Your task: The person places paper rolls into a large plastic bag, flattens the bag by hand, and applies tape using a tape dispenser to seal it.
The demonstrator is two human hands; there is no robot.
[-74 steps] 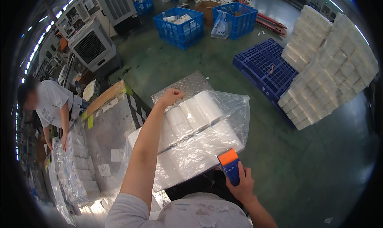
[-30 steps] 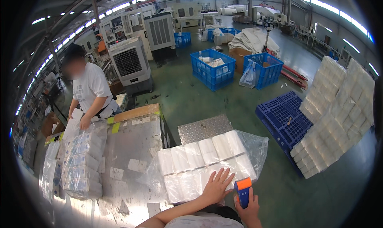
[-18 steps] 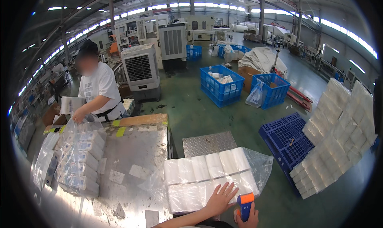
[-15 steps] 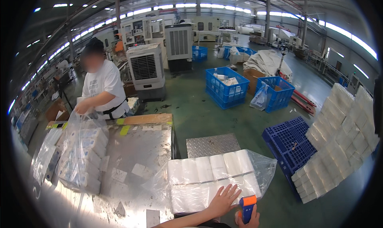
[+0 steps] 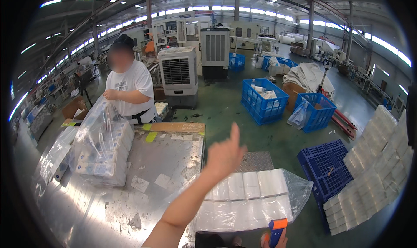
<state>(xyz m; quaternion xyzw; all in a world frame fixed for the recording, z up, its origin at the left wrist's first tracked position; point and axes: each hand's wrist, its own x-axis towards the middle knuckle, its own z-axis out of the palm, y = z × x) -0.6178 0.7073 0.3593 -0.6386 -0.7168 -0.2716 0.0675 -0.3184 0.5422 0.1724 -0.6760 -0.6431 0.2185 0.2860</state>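
My left hand [image 5: 222, 156] is raised above the far edge of a clear plastic bag [image 5: 300, 188] packed with two rows of white paper rolls [image 5: 243, 213]. Its index finger points up and away, and nothing is in the hand. At the near right corner of the bag, my right hand [image 5: 282, 240] grips a blue hand tool with an orange head [image 5: 277, 229], whose exact kind I cannot make out. The bag overhangs the right side of the metal table [image 5: 160, 198], its loose film spreading at both ends.
Across the table a person [image 5: 130, 85] gathers the top of another clear bag of wrapped packs [image 5: 104, 152]. A treadplate step [image 5: 258, 160] lies beyond my bag. To the right are a blue pallet [image 5: 325, 165] and stacked white packs [image 5: 373, 183]; blue crates [image 5: 265, 107] stand farther off.
My left hand has lifted off the rolls and moved up and away to the left, its index finger extended. The tool stays in my right hand. The view has turned somewhat left.
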